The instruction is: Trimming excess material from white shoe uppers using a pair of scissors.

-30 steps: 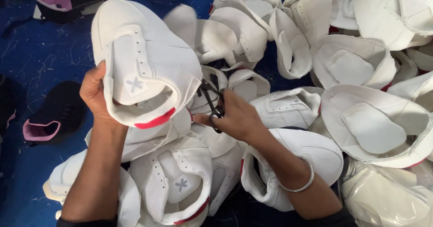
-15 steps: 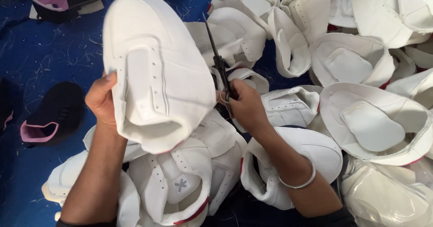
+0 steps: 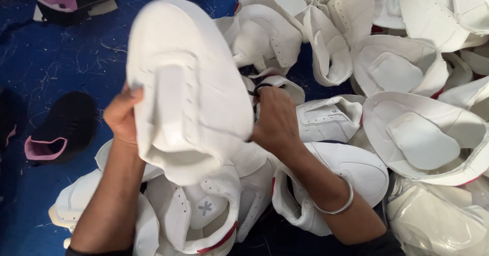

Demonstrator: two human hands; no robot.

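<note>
My left hand (image 3: pixel 121 114) grips the white upper (image 3: pixel 186 90), now swung nearer and blurred, held above the pile (image 3: pixel 407 108). My right hand (image 3: pixel 275 118) has closed around the scissors (image 3: pixel 257 90), whose blade has dropped behind the upper.

A shoe workshop: heaped white shoe uppers (image 3: pixel 407 134) (unsoled), thread-littered blue floor (image 3: pixel 61 57).

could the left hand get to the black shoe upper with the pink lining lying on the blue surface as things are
Probably not right away. The left hand is gripping the big white leather shoe upper, so it is not free. The black shoe upper with the pink lining lies uncovered on the blue surface just left of it, with nothing between.
</note>
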